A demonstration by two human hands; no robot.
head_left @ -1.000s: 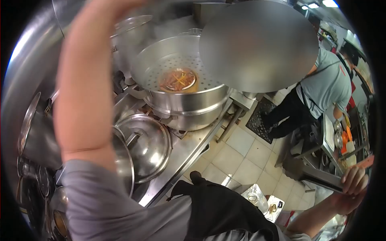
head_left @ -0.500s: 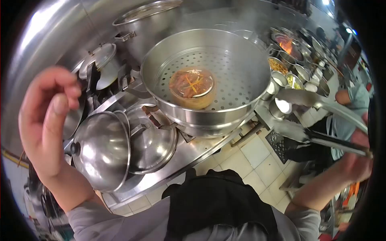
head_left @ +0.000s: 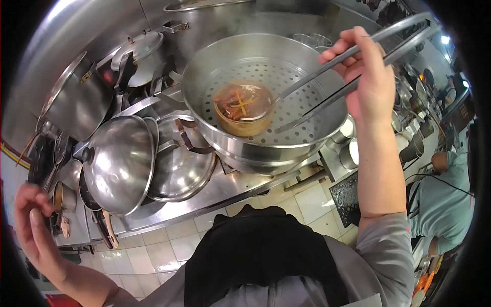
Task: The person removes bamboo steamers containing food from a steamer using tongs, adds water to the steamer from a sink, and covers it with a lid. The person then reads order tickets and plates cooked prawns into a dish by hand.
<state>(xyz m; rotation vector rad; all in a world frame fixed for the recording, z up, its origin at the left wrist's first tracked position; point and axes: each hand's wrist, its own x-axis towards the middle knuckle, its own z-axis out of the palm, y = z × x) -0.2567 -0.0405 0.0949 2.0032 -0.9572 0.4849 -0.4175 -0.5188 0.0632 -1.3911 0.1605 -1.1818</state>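
Note:
My right hand (head_left: pixel 365 66) is closed around a pair of long metal tongs (head_left: pixel 332 97), whose two tips reach apart down into a large steel steamer (head_left: pixel 204 117). One tip is at the rim of a small round basket (head_left: pixel 245 127); the other hangs over the perforated floor to its right. Inside the basket is a dish of reddish-brown food (head_left: pixel 238 102) with yellow strips on top. My left hand (head_left: pixel 38 230) is raised at the lower left, its fingers apart and holding nothing, slightly blurred.
Left of the steamer lie a domed lid (head_left: pixel 120 163) and a flatter lid (head_left: pixel 186 169) on the steel counter. Big pots (head_left: pixel 79 97) stand at the back left. A co-worker (head_left: pixel 442 204) in a grey shirt is at the right. Metal containers (head_left: pixel 350 153) sit beside the steamer.
My right hand has come in from the far right with the tongs, which now reach into the steamer beside the basket. My left hand has moved down and left.

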